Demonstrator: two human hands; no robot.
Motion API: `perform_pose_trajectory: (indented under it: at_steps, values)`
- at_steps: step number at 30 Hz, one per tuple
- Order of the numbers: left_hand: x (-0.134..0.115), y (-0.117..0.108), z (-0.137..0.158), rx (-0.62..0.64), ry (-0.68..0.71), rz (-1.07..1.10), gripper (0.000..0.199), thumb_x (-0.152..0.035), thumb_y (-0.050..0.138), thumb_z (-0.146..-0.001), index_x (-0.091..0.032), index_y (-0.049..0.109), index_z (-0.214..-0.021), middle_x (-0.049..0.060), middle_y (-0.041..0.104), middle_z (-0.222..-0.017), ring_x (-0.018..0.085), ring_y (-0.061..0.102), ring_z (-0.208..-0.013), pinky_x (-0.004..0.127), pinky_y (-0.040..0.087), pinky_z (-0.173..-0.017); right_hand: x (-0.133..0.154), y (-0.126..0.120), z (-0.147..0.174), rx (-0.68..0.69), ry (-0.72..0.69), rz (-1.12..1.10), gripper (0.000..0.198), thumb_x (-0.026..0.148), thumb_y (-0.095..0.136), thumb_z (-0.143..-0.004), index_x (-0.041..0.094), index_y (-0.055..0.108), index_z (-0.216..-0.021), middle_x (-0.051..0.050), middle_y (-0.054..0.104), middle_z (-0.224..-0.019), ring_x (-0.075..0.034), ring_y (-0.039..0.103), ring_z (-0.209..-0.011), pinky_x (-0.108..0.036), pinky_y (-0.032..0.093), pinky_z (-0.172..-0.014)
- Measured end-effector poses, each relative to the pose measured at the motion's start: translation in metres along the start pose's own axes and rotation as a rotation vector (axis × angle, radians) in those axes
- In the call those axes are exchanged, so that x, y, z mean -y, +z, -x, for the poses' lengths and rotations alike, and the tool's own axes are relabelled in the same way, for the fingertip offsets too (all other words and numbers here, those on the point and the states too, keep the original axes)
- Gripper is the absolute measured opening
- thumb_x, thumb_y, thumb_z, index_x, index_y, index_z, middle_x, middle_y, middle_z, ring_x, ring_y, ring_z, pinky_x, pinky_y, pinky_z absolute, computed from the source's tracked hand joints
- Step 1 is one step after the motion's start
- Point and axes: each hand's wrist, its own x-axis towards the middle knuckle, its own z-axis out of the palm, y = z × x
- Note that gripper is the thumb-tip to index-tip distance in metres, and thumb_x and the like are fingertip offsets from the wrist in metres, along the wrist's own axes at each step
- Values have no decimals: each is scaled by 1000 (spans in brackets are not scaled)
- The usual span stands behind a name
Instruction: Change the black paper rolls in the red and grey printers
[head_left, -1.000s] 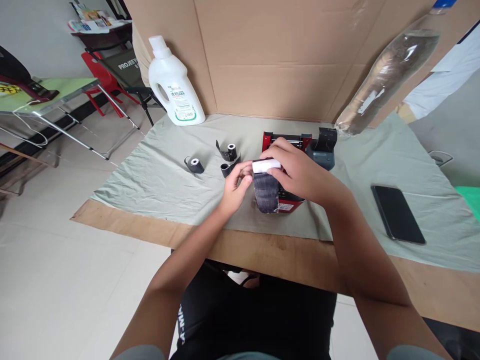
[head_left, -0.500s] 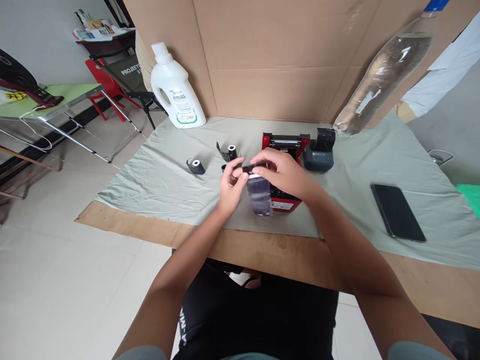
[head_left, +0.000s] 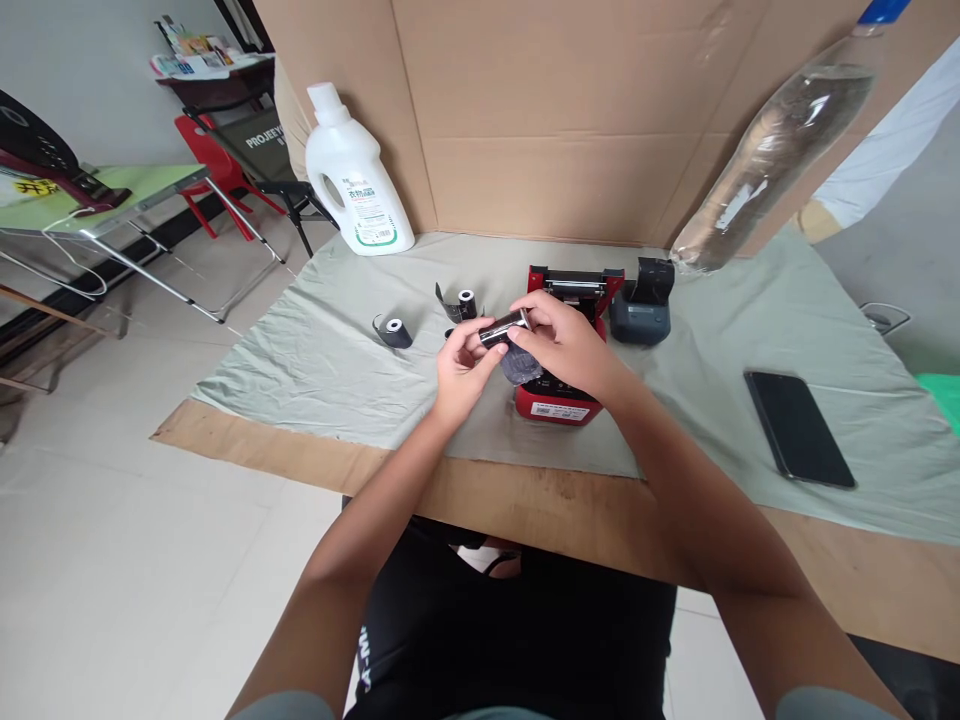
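Black roll gripped between two hands over the tabletop

Both hands are closed on one thing: a glossy black roll [head_left: 501,328], lifted in the air at the middle of the view. The left hand [head_left: 459,368] pinches its left end between thumb and fingers, while the right hand [head_left: 559,342] grips the right end, its thumb along the near side. The roll lies slightly aslant, right end higher in the view, and a crinkled dark strip [head_left: 521,366] hangs below it.

Partly behind the right hand sits a red-and-black machine [head_left: 561,411], with a white label on its near face. Just to its right stands a dark grey device [head_left: 640,320] with a black flap raised at the back.

Left of the hands, a small dark roll [head_left: 397,335] and a second small roll [head_left: 466,304] — both with pale cores and loose tails — rest on the grey-green cloth [head_left: 315,370] covering most of the tabletop [head_left: 517,488]. A black phone [head_left: 800,428] lies well to the right. Toward the back are a white jug [head_left: 361,180] with a handle and a clear bottle [head_left: 780,150] with a blue cap, near a cardboard panel [head_left: 555,185].
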Motion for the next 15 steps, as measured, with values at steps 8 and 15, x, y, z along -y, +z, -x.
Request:
perform_pose_trajectory:
  at_steps: [8,15]
  values:
    - [4,1,1,38,-64,43,44,-53,79,-88,-24,67,-120,1,74,-89,12,70,-69,27,61,-69,-1,0,-2,41,-1,-99,20,29,64,-89,24,62,-108,-1,68,-97,-18,65,-80,-35,53,-76]
    - [21,8,6,-25,-143,106,52,-55,84,-81,-27,59,-118,0,68,-106,7,66,-67,20,50,-55,7,2,-2,-167,-52,-59,21,28,66,-88,24,62,-108,-3,67,-96,-21,67,-87,-36,53,-77]
